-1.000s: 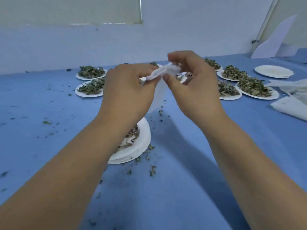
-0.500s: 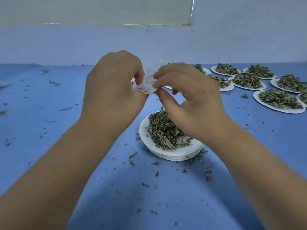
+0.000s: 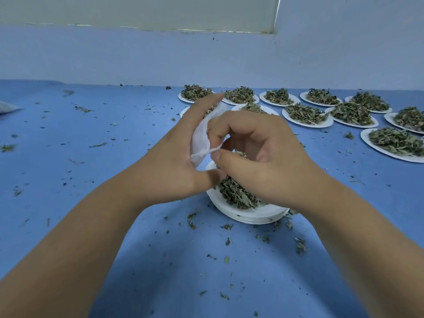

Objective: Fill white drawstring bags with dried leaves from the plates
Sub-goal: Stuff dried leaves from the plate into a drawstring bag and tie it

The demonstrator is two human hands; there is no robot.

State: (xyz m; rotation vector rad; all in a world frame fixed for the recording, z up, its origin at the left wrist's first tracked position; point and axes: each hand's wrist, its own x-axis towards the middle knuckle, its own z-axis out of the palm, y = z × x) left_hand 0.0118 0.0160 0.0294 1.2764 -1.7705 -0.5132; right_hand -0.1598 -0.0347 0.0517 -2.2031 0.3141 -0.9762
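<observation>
Two hands hold a small bag over the nearest plates of leaves.
At the centre a stack of white plates (image 3: 250,214) carries dried leaves (image 3: 234,193). Just above it, the left hand (image 3: 174,161) curves around the white drawstring bag (image 3: 202,134), and the right hand (image 3: 263,157) pinches its cord (image 3: 206,152) between thumb and forefinger. Leaf crumbs lie on the blue table (image 3: 160,260). More filled plates (image 3: 307,114) stand from 12 to 2 o'clock, before a pale wall (image 3: 137,53).
</observation>
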